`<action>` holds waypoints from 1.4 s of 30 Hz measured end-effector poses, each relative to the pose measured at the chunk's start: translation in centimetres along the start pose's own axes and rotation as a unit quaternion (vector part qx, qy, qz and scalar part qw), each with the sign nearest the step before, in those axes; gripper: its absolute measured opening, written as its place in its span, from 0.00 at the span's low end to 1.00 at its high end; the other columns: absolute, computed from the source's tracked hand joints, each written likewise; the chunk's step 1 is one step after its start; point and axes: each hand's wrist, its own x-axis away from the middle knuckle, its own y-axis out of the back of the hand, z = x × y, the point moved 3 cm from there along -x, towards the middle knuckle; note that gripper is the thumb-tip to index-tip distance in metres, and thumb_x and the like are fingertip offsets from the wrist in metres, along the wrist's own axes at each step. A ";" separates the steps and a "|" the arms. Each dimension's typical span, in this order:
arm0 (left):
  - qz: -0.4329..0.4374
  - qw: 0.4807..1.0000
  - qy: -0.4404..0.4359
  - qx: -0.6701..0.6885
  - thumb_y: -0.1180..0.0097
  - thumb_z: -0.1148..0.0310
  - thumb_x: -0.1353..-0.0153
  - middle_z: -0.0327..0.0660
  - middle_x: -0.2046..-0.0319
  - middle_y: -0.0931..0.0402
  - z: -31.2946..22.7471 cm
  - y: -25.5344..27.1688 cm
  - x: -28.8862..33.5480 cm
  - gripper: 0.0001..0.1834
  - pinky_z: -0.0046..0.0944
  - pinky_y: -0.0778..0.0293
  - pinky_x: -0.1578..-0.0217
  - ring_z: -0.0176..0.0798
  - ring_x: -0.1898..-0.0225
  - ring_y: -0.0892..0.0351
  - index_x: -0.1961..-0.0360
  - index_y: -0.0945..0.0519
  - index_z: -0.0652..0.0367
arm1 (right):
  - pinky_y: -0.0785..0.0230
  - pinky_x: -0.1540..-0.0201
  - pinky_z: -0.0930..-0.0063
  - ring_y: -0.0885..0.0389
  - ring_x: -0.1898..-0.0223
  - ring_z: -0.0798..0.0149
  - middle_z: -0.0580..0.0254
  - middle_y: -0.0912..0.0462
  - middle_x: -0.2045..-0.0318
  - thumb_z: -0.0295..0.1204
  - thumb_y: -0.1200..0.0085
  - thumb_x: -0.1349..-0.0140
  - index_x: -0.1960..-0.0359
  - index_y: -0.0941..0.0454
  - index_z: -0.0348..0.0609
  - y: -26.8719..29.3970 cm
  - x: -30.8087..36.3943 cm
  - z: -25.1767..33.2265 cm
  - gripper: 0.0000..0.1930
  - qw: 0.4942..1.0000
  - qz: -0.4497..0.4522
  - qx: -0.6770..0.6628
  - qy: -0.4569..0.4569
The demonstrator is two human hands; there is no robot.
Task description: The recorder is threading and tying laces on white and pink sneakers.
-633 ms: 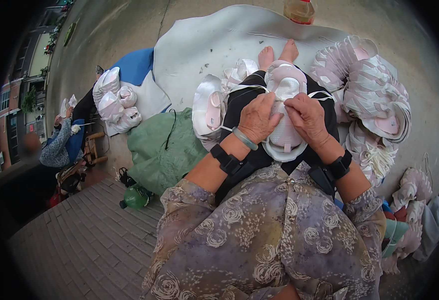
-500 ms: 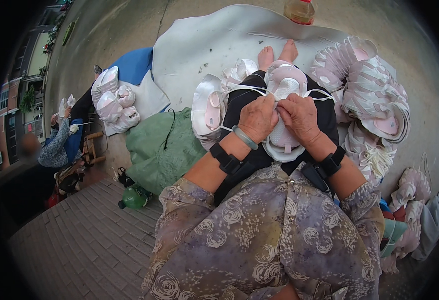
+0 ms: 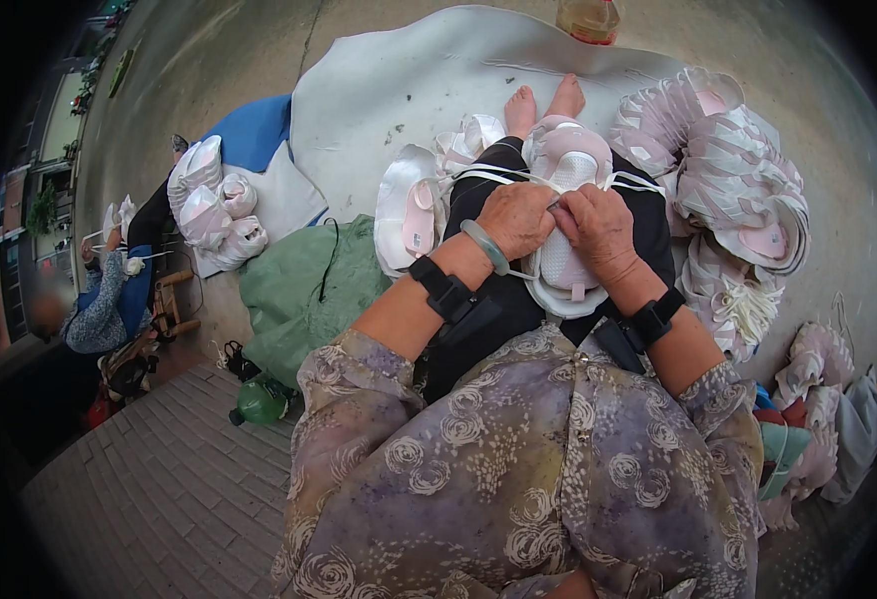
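On my lap lies a pink-and-white shoe upper [image 3: 565, 142], its pale mesh tongue facing up. A white shoelace [image 3: 637, 179] runs across it, with loops out to both sides. My left hand [image 3: 515, 220] is closed, fingertips pinched at the lace over the upper's middle. Right beside it my right hand [image 3: 598, 225] is closed too, thumb and finger meeting the left fingertips at the lace. The fingers partly cover the lacing edges. Another white-and-pink upper [image 3: 418, 215] rests by my left thigh.
Stacked uppers [image 3: 743, 175] are piled on the right, beside a bundle of white laces [image 3: 748, 304]. A green sack [image 3: 304, 290] and green bottle [image 3: 262, 401] lie to the left. A pale sheet [image 3: 379, 90] spreads ahead. Another person [image 3: 99, 309] sits at the far left.
Both hands stay close together over the upper; the left hand has shifted slightly left. The whole view has shifted a little.
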 end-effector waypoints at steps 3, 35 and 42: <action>0.015 1.000 0.004 0.010 0.53 0.68 0.54 0.53 0.75 0.26 -0.3 0.2 -0.4 0.08 0.49 0.31 0.65 0.56 0.68 0.26 0.76 0.26 0.62 | 0.39 0.66 0.69 0.28 0.75 0.60 0.64 0.28 0.78 0.31 0.44 0.53 0.75 0.27 0.48 0.2 -0.3 0.4 0.06 0.999 -0.010 0.036 0.029; -0.188 0.963 0.192 -0.012 0.45 0.64 0.57 0.46 0.72 0.29 -0.6 0.7 2.3 0.11 0.46 0.31 0.68 0.50 0.69 0.29 0.75 0.28 0.59 | 0.35 0.69 0.58 0.26 0.71 0.47 0.50 0.26 0.76 0.34 0.49 0.48 0.75 0.28 0.42 9.4 25.4 -15.3 0.08 0.926 0.236 0.130 -0.265; -0.113 0.980 -0.046 -0.160 0.49 0.69 0.60 0.44 0.62 0.31 0.1 0.8 -1.3 0.12 0.45 0.35 0.61 0.49 0.60 0.34 0.70 0.24 0.57 | 0.36 0.67 0.63 0.28 0.69 0.54 0.58 0.28 0.72 0.24 0.45 0.54 0.72 0.30 0.43 7.8 9.2 -6.4 0.07 0.999 0.000 -0.018 -0.042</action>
